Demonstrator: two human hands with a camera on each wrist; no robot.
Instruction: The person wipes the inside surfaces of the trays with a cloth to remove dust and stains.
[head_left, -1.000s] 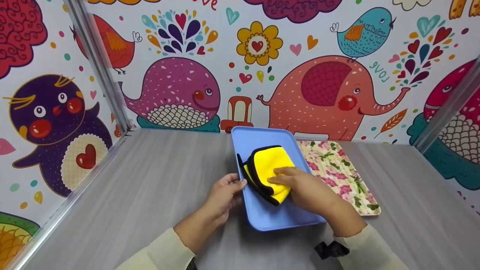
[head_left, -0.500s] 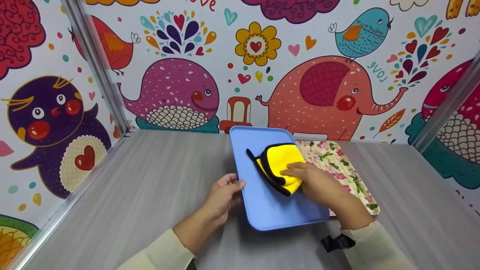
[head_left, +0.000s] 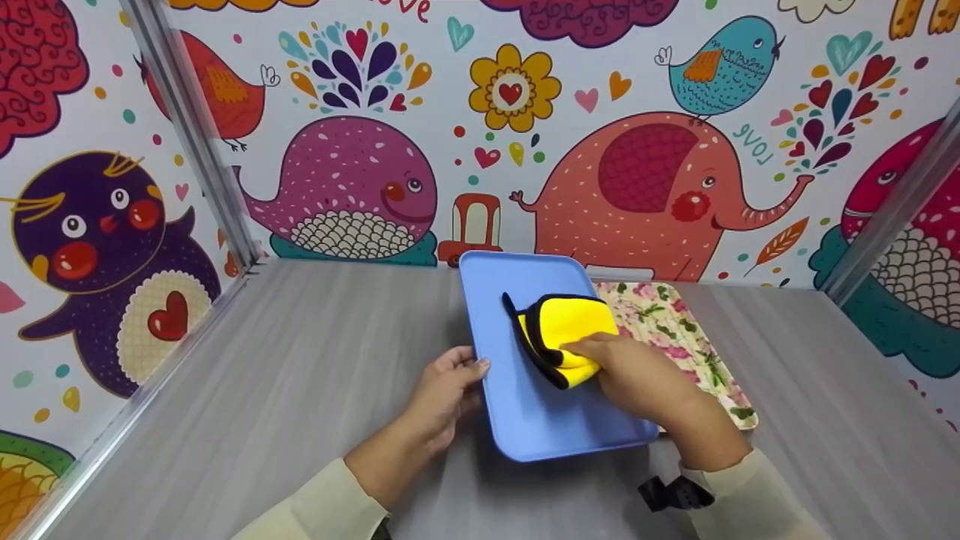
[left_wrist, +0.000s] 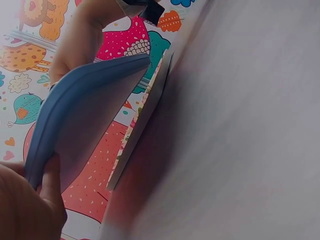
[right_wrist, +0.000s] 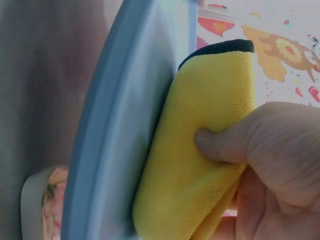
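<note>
My left hand (head_left: 444, 397) grips the left edge of a light blue rectangular tray (head_left: 525, 424), thumb on the rim and fingers beneath. The tray is tilted and raised off the table, its underside showing in the left wrist view. On its inner face lies a folded yellow cloth (head_left: 577, 326) with black edging. My right hand (head_left: 641, 379) holds this cloth against the tray, right of the middle. In the right wrist view the thumb presses on the yellow fabric (right_wrist: 200, 110) and the other fingers curl behind the fold.
A floral-patterned tray (head_left: 675, 330) lies flat on the grey wood-grain table (head_left: 337, 337), to the right of the blue tray and partly behind it. Panels with cartoon animals (head_left: 630, 195) enclose the back and sides, joined by metal posts.
My right hand has slid the cloth rightward across the blue tray, then slightly down in the last half second. The left hand keeps its hold, and the tray has barely shifted.
</note>
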